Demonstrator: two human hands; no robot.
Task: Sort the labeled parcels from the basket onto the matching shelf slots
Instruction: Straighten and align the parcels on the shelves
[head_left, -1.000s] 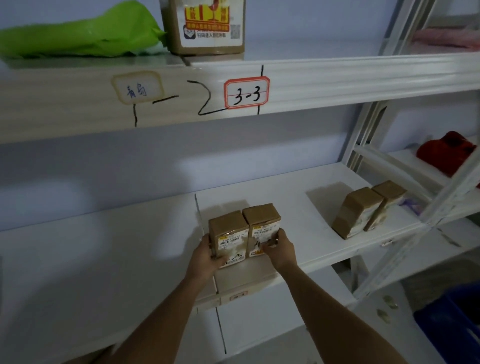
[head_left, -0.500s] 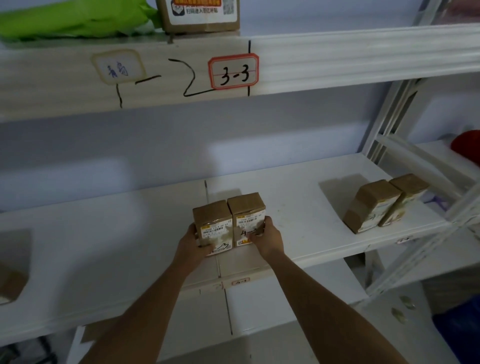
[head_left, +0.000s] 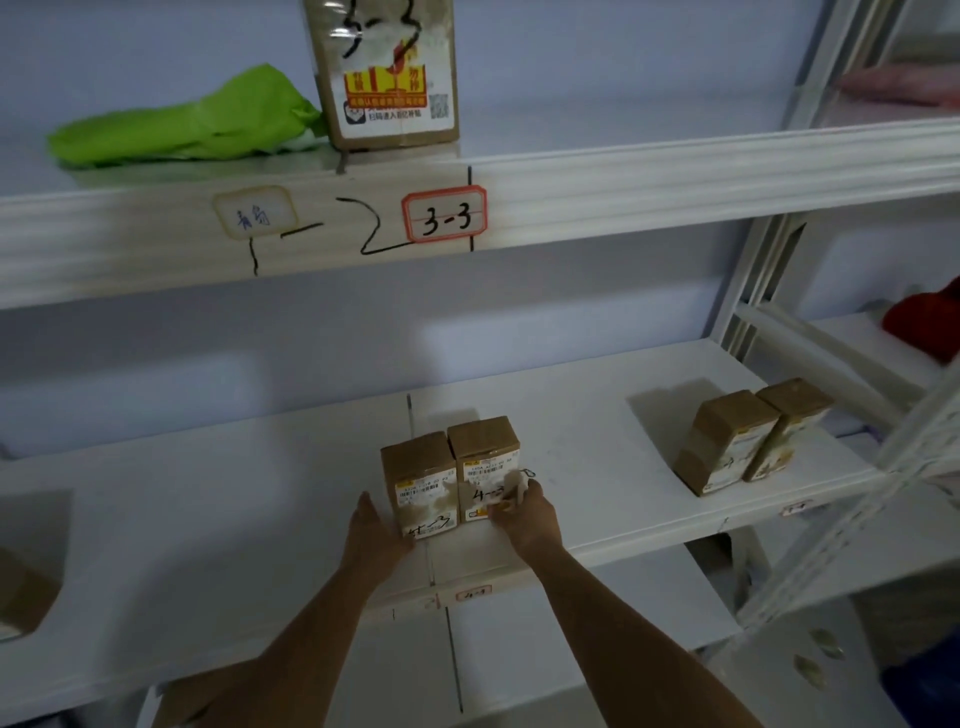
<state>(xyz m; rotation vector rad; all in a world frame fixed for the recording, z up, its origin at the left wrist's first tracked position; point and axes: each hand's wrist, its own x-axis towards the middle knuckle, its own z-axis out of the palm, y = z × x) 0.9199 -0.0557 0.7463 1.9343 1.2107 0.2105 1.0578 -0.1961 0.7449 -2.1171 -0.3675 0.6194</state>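
Two small brown parcels stood upright and touching on the middle shelf (head_left: 597, 415), near its front edge: the left parcel (head_left: 422, 480) and the right parcel (head_left: 485, 465), each marked by hand "4-3" on its label. The left hand (head_left: 375, 532) lay against the left parcel's outer side with fingers straight, pressing rather than grasping. The right hand (head_left: 527, 514) had its fingers curled round the right parcel's front right corner. A small tag (head_left: 474, 593) sat on the shelf lip just below them. Farther right on the same shelf stood another pair of boxes (head_left: 748, 436). Above, a label reading 3-3 (head_left: 445, 214) marked the upper shelf, which bore a taped carton (head_left: 382, 73) and a green bag (head_left: 192, 122).
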